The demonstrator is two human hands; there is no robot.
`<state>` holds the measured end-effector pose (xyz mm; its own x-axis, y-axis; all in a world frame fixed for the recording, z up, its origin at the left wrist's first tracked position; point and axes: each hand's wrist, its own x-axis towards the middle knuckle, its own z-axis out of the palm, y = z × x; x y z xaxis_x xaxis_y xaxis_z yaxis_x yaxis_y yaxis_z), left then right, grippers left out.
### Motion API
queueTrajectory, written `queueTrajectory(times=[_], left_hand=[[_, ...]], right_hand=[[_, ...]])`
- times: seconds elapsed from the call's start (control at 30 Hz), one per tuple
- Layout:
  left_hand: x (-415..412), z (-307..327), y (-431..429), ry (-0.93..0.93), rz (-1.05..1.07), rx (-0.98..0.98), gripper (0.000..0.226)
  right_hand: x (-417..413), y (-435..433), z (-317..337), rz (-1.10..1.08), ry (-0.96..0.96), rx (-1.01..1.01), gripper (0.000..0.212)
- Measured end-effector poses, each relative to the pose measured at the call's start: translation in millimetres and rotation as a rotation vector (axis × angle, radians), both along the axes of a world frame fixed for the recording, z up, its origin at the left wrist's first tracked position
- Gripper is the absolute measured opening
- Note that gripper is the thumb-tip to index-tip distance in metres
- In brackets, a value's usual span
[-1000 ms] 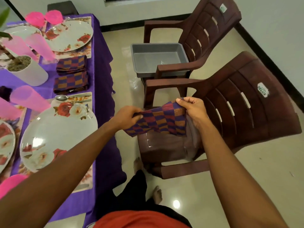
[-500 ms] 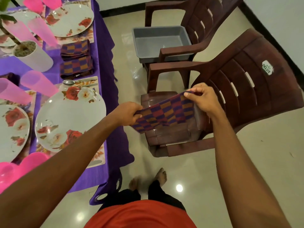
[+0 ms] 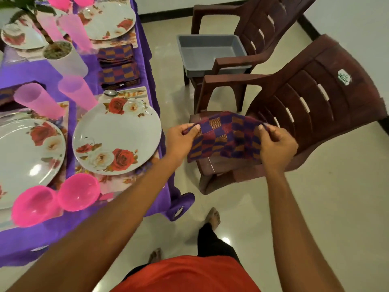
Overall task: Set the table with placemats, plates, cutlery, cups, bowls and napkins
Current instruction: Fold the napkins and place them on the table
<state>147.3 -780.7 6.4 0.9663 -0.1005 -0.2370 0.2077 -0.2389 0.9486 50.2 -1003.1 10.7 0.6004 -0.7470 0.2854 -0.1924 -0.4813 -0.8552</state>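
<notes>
Left hand (image 3: 179, 140) pinches the left corner of a checked purple-and-orange napkin (image 3: 225, 138), thumb on top. Right hand (image 3: 275, 146) pinches the right corner, fingers curled. The napkin is stretched between both hands at frame centre, in the air over the seat of the near brown chair (image 3: 315, 98), just right of the table edge.

Left half of frame: table under a purple cloth (image 3: 27, 241). A floral plate (image 3: 116, 140) sits on a placemat (image 3: 134, 175) just beside the left hand. A spoon (image 3: 111, 93) lies above the plate. Two folded napkins (image 3: 117, 66) are further up near the cloth edge. Two pink bowls (image 3: 77, 191) are at lower left, pink cups (image 3: 75, 91) at mid left, and a white plant pot (image 3: 65, 60) at upper left.

Upper centre: a second brown chair (image 3: 263, 24) with a grey tub (image 3: 206, 51) on its seat.
</notes>
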Motion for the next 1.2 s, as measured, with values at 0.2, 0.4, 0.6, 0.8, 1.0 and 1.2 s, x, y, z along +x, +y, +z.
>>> queueTrajectory(times=[0.2, 0.4, 0.6, 0.8, 1.0, 1.2], left_hand=[[-73.9, 13.0, 36.7, -0.091, -0.091, -0.001, 0.020], [-127.2, -3.2, 90.7, 0.151, -0.081, -0.129, 0.017], [-155.4, 1.4, 122.8, 0.247, -0.064, -0.177, 0.017], [-165.2, 19.2, 122.3, 0.268, -0.096, -0.199, 0.016], [-181.6, 28.1, 94.6, 0.357, -0.086, -0.211, 0.021], [-189.9, 20.4, 75.7, 0.443, -0.073, -0.237, 0.022]], right_hand=[[-57.4, 143.7, 3.5, 0.117, -0.087, -0.051, 0.014], [-93.3, 227.9, 0.4, 0.101, -0.033, -0.005, 0.014], [-116.9, 258.0, -10.7, 0.231, 0.037, -0.097, 0.020], [-130.8, 245.1, -6.1, 0.326, 0.075, -0.171, 0.019], [-143.1, 235.1, -9.7, 0.236, 0.048, -0.121, 0.017], [-157.2, 220.3, -21.2, 0.246, 0.039, -0.088, 0.024]])
